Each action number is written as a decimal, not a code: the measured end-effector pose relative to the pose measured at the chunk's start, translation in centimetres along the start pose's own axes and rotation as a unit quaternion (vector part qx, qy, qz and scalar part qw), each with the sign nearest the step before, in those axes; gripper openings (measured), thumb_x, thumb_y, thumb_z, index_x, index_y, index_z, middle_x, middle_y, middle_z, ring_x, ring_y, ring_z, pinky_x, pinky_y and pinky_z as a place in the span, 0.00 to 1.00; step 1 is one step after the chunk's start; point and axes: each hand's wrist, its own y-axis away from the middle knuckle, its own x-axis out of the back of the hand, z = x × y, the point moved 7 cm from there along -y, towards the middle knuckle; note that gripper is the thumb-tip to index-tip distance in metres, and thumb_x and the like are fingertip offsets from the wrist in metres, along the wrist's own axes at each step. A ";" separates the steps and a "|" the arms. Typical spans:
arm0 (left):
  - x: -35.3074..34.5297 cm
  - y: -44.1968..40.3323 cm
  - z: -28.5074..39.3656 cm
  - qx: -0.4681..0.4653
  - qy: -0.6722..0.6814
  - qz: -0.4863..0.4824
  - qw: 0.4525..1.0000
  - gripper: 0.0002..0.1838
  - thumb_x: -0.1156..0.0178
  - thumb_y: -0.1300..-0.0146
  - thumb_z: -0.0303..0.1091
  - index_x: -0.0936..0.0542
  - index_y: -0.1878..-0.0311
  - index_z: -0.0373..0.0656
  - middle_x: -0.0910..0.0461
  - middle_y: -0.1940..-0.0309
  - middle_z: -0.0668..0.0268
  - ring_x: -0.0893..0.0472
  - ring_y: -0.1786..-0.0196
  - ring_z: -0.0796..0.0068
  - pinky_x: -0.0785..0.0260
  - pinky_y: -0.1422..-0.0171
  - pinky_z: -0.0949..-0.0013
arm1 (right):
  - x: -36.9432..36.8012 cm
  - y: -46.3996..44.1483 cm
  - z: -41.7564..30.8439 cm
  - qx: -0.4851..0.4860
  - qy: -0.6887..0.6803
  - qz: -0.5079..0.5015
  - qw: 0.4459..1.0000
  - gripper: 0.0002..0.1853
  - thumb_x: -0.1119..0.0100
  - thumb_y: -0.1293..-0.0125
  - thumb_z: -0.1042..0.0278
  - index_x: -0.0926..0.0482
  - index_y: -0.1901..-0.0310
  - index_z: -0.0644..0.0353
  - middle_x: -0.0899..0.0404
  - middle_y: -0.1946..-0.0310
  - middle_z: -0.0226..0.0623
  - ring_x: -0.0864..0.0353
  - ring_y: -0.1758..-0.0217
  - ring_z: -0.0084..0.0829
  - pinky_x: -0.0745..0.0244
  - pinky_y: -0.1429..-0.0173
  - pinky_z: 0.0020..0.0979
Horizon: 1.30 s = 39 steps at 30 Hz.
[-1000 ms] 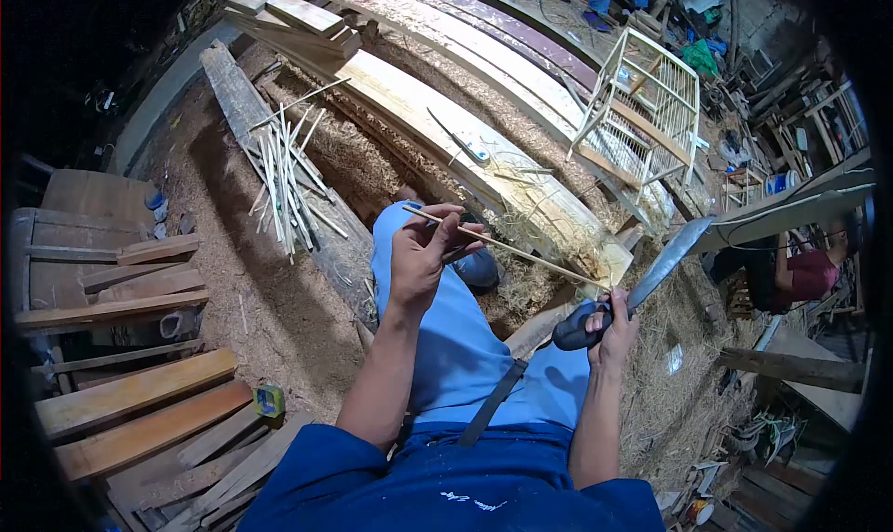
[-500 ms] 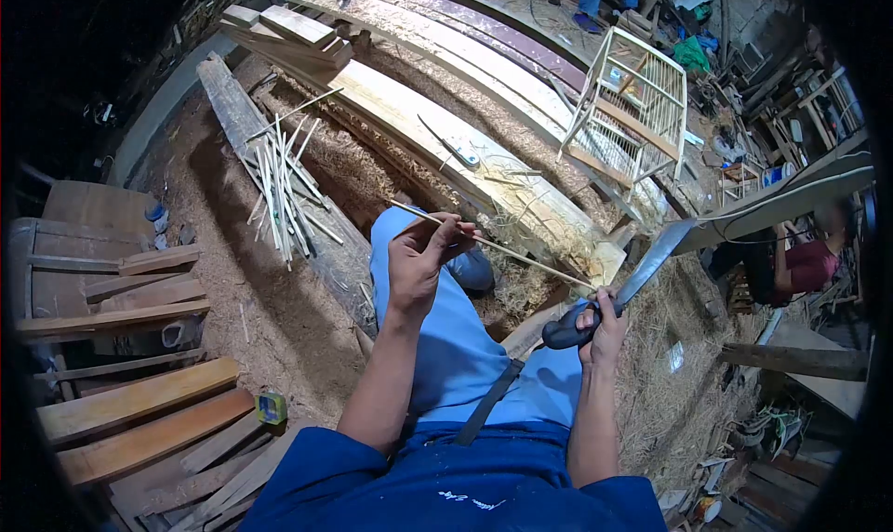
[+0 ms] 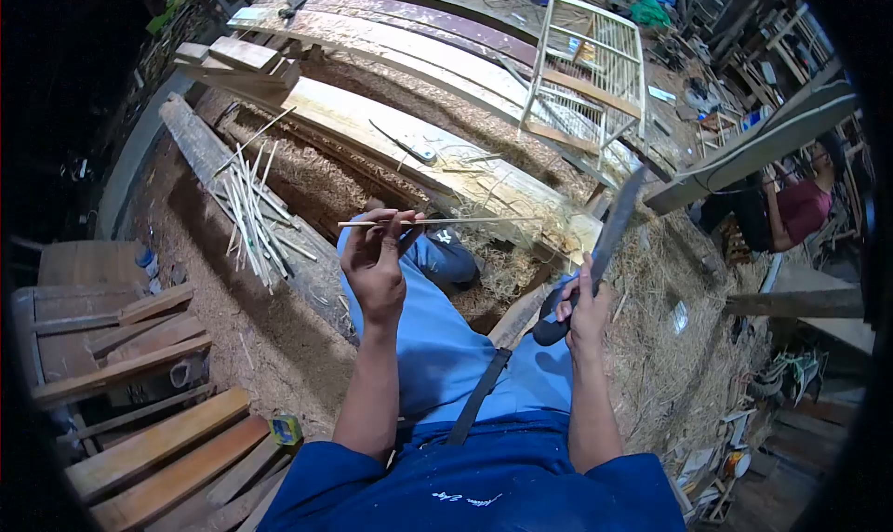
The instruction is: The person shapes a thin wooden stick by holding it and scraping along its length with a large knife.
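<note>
A thin wooden stick (image 3: 465, 220) is pinched in the fingers of my left hand (image 3: 375, 267), lying nearly level above my lap. My right hand (image 3: 586, 313) grips the black handle of a large knife (image 3: 614, 230), its wide blade pointing up and away. The stick's right end stops short of the knife. Beyond my hands lies a thick light plank (image 3: 437, 146) carrying a small curved blade (image 3: 402, 141), with shavings at its near end. To the left, a pile of thin sticks (image 3: 253, 211) rests on a weathered board (image 3: 193, 132).
A wooden cage (image 3: 591, 76) stands beyond the plank. Cut boards (image 3: 158, 439) and a yellow-green tape measure (image 3: 286, 429) lie at the lower left. Stacked blocks (image 3: 244, 55) sit at the upper left. Another person (image 3: 802, 206) is at the right, near a long beam (image 3: 753, 155).
The stick has come away from the knife and turned level. My left hand has moved left, and the knife blade now points more upward. The view has shifted.
</note>
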 end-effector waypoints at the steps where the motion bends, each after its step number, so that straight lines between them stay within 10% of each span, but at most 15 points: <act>1: -0.6 0.1 -0.4 -0.014 -0.014 -0.006 1.000 0.09 0.43 0.26 0.24 0.24 0.47 0.34 0.16 0.56 0.52 0.14 0.50 0.59 0.17 0.43 0.57 | 0.2 0.0 0.5 0.000 -0.002 0.006 1.000 0.18 0.49 0.20 0.58 0.29 0.36 0.58 0.28 0.77 0.32 0.32 0.86 0.21 0.36 0.84 0.25; 5: -3.3 0.7 -1.2 -0.034 -0.049 -0.043 0.997 0.10 0.46 0.28 0.17 0.23 0.46 0.32 0.15 0.53 0.54 0.15 0.48 0.66 0.19 0.40 0.63 | -1.2 1.2 1.7 -0.014 0.048 -0.032 0.998 0.17 0.61 0.17 0.52 0.33 0.58 0.57 0.26 0.76 0.33 0.33 0.87 0.20 0.35 0.86 0.24; 7: -4.4 0.9 -1.7 -0.035 -0.062 -0.056 0.996 0.10 0.46 0.28 0.15 0.23 0.46 0.31 0.15 0.53 0.54 0.15 0.48 0.68 0.20 0.39 0.65 | -2.3 1.6 1.4 0.047 0.133 -0.086 0.986 0.15 0.60 0.17 0.56 0.31 0.53 0.59 0.25 0.75 0.34 0.33 0.86 0.19 0.34 0.85 0.24; 9: -5.2 0.9 -2.3 -0.073 -0.088 -0.082 0.990 0.12 0.48 0.29 0.14 0.24 0.46 0.33 0.16 0.53 0.51 0.15 0.47 0.61 0.19 0.41 0.58 | -3.1 2.0 2.0 0.077 0.159 -0.127 0.976 0.24 0.58 0.18 0.64 0.38 0.25 0.56 0.25 0.73 0.30 0.32 0.84 0.16 0.33 0.80 0.20; 17: -8.2 0.8 -1.4 -0.103 -0.179 -0.095 0.974 0.08 0.46 0.29 0.15 0.22 0.50 0.30 0.15 0.56 0.55 0.14 0.51 0.65 0.19 0.43 0.63 | -8.5 4.2 -1.1 0.102 0.228 -0.218 0.943 0.26 0.51 0.22 0.67 0.36 0.24 0.53 0.25 0.74 0.34 0.28 0.73 0.19 0.27 0.62 0.26; 20: -8.8 0.9 -0.9 -0.116 -0.209 -0.097 0.966 0.06 0.45 0.28 0.18 0.22 0.51 0.31 0.15 0.57 0.56 0.14 0.51 0.67 0.19 0.43 0.64 | -9.4 4.4 -2.1 0.124 0.253 -0.226 0.932 0.26 0.52 0.23 0.67 0.35 0.25 0.55 0.17 0.61 0.50 0.14 0.60 0.35 0.22 0.51 0.34; 26: -8.7 0.5 -1.0 -0.102 -0.234 -0.108 0.961 0.06 0.46 0.27 0.19 0.24 0.50 0.31 0.15 0.57 0.52 0.14 0.51 0.65 0.19 0.44 0.64 | -2.6 0.0 7.6 0.035 0.290 -0.079 0.953 0.23 0.54 0.21 0.62 0.31 0.30 0.64 0.23 0.39 0.60 0.23 0.34 0.50 0.28 0.33 0.36; 29: -8.7 0.4 -1.1 -0.110 -0.229 -0.111 0.961 0.05 0.46 0.26 0.19 0.24 0.50 0.31 0.15 0.57 0.51 0.13 0.51 0.65 0.18 0.44 0.64 | -0.9 -1.8 7.9 0.052 0.295 -0.031 0.954 0.24 0.54 0.20 0.61 0.32 0.26 0.54 0.31 0.80 0.30 0.31 0.75 0.21 0.32 0.69 0.30; 30: -8.9 0.4 -1.2 -0.108 -0.229 -0.113 0.961 0.05 0.46 0.26 0.19 0.24 0.50 0.31 0.15 0.57 0.51 0.13 0.51 0.65 0.18 0.44 0.64 | -1.9 -1.5 6.8 0.015 0.307 -0.055 0.950 0.24 0.55 0.20 0.60 0.32 0.28 0.59 0.28 0.58 0.44 0.28 0.54 0.35 0.31 0.50 0.34; 33: -9.7 0.4 -0.9 -0.112 -0.247 -0.117 0.955 0.05 0.47 0.25 0.20 0.24 0.50 0.31 0.15 0.57 0.52 0.14 0.51 0.65 0.18 0.44 0.63 | -4.7 -0.6 3.4 0.034 0.283 -0.091 0.954 0.26 0.55 0.21 0.57 0.32 0.29 0.63 0.24 0.37 0.56 0.23 0.34 0.51 0.29 0.32 0.39; 39: -10.5 0.0 -0.5 -0.119 -0.269 -0.112 0.949 0.05 0.47 0.28 0.18 0.23 0.53 0.29 0.14 0.60 0.56 0.14 0.54 0.71 0.19 0.44 0.67 | -5.3 -1.9 4.1 0.071 0.278 -0.091 0.954 0.25 0.55 0.21 0.58 0.30 0.30 0.65 0.24 0.37 0.58 0.24 0.32 0.50 0.29 0.32 0.37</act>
